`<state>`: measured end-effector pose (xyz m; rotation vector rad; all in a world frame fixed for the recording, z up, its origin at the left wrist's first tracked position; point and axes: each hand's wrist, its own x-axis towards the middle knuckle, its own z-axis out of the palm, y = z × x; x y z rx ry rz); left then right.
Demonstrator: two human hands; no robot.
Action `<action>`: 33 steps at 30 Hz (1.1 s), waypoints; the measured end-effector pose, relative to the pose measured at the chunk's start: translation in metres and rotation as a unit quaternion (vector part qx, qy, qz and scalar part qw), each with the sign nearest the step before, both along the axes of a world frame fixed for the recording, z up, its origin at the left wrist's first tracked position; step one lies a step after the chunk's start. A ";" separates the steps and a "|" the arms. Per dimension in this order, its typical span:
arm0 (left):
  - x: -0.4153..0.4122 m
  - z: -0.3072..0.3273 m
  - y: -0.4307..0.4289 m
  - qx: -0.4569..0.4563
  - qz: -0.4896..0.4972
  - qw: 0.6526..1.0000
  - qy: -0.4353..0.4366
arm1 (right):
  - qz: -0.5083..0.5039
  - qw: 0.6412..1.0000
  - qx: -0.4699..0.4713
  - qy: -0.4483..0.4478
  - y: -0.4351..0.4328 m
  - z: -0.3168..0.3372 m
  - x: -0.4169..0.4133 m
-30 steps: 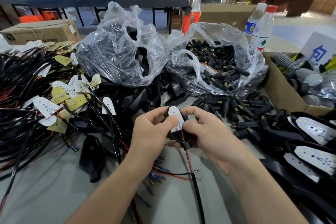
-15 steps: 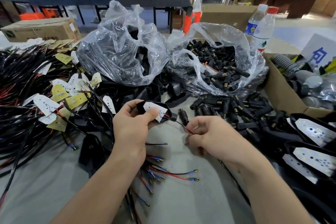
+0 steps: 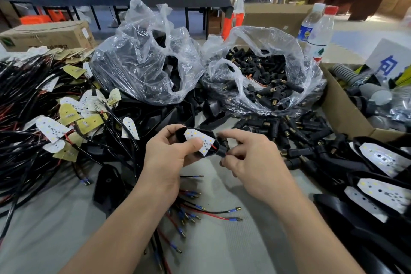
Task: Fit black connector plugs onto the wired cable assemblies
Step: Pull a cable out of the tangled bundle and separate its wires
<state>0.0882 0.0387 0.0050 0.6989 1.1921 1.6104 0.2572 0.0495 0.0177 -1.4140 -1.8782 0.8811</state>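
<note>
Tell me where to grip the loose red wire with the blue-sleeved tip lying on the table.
Pinch the red wire just behind its blue sleeve, coming from above. It lies flat on the table, tip pointing right, clear of the bundle.

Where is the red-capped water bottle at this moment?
In the head view the red-capped bottle stands upright at the far right of the table, just behind the open bag of black plugs and beside a second, white-capped bottle.

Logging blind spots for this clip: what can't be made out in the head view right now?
- Black plug: whether it is seated on the wires; right hand fingers cover the joint.
- LED housing: its underside, hidden by the left hand.
- Left plastic bag: contents blurred by crinkled film.
- Cardboard box: cut off by the right edge.
</note>
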 end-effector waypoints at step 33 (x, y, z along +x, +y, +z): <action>0.006 -0.006 -0.015 0.022 -0.378 0.892 0.248 | -0.073 0.966 0.221 -0.112 -0.010 0.016 -0.005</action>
